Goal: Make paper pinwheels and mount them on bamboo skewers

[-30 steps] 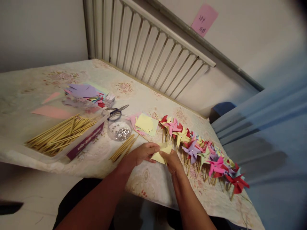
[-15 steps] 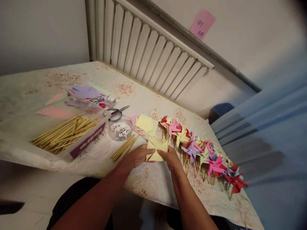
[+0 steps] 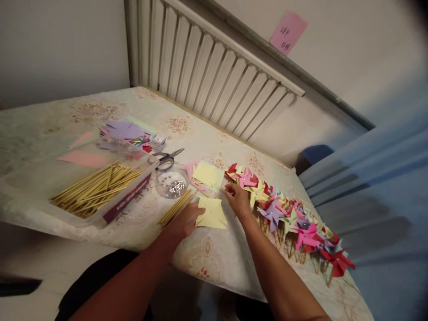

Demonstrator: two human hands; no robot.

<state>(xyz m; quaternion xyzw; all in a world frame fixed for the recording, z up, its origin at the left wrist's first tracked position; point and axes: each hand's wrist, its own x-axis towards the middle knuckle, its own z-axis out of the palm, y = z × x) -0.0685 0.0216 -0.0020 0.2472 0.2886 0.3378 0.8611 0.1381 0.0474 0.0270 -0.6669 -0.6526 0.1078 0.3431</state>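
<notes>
Pinching the yellow paper square by its left edge, just below the centre of the frame, the left hand is nearly closed, thumb on top. The right hand, right of centre beside the pinwheels, has its fingers curled; whether they hold anything, I cannot tell. A light grip at the edge seems best, because the paper probably creases easily and could tear along its slits; supporting it from underneath would help it lie flat.
</notes>
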